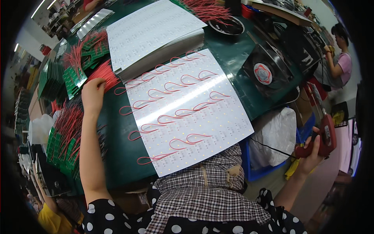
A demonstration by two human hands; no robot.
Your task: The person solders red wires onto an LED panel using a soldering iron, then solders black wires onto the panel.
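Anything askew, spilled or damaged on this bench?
No spill or damage stands out. Only the loose green boards beyond the left hand look untidy: they lie at mixed angles with red wires splayed among them, while the green stack farther left stands neatly aligned.

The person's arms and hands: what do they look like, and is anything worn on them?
The left hand and right hand show no gloves. The forearms are uncovered, with no visible watch or cable. The sleeves are black with white polka dots.
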